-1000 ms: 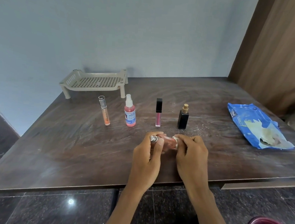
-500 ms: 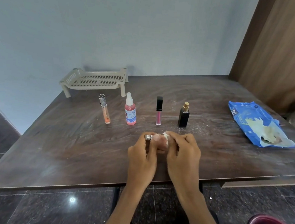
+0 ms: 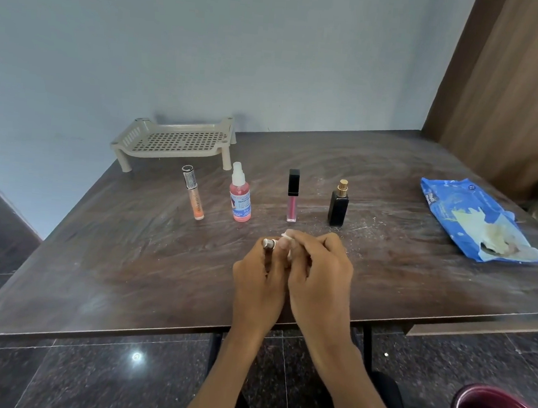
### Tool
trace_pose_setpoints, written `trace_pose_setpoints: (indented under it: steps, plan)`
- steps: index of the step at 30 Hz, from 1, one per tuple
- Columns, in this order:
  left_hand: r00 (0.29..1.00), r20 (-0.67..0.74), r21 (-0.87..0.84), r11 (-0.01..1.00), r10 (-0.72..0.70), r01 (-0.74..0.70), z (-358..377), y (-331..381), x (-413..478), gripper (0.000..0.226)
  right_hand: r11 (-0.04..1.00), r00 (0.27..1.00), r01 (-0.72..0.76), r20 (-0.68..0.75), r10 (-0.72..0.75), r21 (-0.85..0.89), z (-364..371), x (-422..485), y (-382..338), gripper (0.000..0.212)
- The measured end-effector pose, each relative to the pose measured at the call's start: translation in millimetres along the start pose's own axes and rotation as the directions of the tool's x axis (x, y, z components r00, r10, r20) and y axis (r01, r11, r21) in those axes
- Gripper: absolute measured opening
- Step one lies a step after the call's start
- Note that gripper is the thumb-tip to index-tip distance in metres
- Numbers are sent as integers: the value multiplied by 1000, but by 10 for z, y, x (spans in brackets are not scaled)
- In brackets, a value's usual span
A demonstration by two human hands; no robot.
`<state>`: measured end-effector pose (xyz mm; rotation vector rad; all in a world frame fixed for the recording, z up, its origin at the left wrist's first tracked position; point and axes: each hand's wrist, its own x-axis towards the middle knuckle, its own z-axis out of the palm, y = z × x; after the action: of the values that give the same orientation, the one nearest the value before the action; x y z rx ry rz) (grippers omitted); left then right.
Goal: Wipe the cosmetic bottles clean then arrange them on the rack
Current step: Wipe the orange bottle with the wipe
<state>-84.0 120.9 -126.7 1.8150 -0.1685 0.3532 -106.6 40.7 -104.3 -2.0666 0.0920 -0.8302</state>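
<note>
Over the near middle of the table the hands are pressed together: the left hand grips a small bottle, and the right hand curls a white wipe round it. The bottle's long axis runs left-right, capped end pointing left. A second ago its pink body showed between the hands; now only the capped end shows.
</note>
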Motion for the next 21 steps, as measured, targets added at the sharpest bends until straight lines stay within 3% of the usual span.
trace_pose_setpoints:
  steps: [9,17,21]
  plan:
    - [999,-11,-37,999,36,-36,31,32,-14,28,982,993,-115,2,116,-147,-185,115,364,24]
    - [999,-18,7,999,40,-40,9,28,-12,33,999,999,28,27,-27,-37,-88,25,113,20]
    - [998,-21,-26,998,58,-58,3,38,-11,30,998,1000,-5,0,5,-57,-136,52,205,21]
